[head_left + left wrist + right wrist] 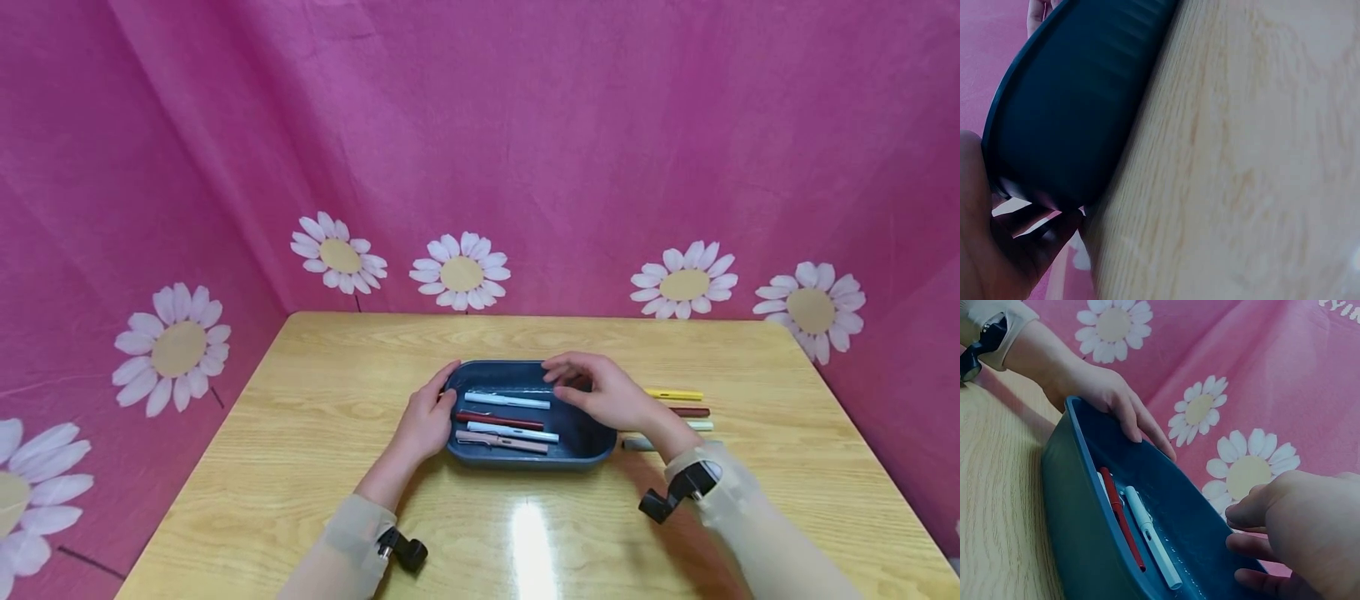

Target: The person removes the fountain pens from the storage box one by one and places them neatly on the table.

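A dark blue oblong tray [525, 461] stands on the table. My left hand [426, 421] grips its left end, thumb at the rim and fingers on the outside; the left wrist view shows these fingers against the tray's wall [1054, 119]. Inside lie a light blue pen [507, 401], a dark red pen [500, 421], a whitish pen [517, 432] and a dusty pink pen [501, 442], roughly parallel. Over the tray's right back part is my right hand [600, 390], fingers loosely bent and holding nothing. Whether it touches the rim, I cannot tell.
Right of the tray lie a yellow pen [675, 394], a brownish red pen [690, 412], a pale pen [701, 426] and a grey pen [637, 444], partly behind my right wrist. A pink flowered curtain [562, 167] hangs behind the wooden table [337, 358].
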`<state>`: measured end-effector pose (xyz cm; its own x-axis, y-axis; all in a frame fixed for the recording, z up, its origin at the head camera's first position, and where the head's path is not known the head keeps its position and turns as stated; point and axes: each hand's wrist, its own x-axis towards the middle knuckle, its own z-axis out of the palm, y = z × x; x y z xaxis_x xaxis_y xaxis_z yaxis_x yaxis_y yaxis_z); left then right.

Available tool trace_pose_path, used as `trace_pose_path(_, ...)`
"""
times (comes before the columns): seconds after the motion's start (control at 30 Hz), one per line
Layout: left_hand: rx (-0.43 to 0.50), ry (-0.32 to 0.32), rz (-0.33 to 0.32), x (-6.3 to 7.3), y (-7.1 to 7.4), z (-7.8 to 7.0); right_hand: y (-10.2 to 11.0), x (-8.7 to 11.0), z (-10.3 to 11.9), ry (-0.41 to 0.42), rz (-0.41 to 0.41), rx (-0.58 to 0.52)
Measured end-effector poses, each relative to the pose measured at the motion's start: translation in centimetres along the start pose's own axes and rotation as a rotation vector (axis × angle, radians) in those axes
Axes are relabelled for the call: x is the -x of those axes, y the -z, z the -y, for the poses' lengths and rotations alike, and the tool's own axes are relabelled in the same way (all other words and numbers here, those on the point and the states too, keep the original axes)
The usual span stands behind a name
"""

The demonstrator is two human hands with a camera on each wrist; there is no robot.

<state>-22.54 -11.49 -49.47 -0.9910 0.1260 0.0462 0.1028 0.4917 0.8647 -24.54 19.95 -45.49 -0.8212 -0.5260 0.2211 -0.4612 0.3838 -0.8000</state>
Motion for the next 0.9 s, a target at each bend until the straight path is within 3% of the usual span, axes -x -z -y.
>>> trace_pose_path(0.27, 0.003, 0.002, 0.008, 0.0, 0.0, -0.1, -0.6, -1.2, -0.3, 0.028, 0.034, 0.033)
trace_pose_path(0.57, -0.008, 0.023, 0.014, 0.4, -0.1, 0.6, -2.2, -1.7, -0.4, -0.011, 0.082, 0.036)
trace_pose_path(0.9, -0.013, 0.004, 0.008, -0.2, -0.1, 0.5, -2.9, -2.9, 0.0, -0.036, 0.113, 0.093)
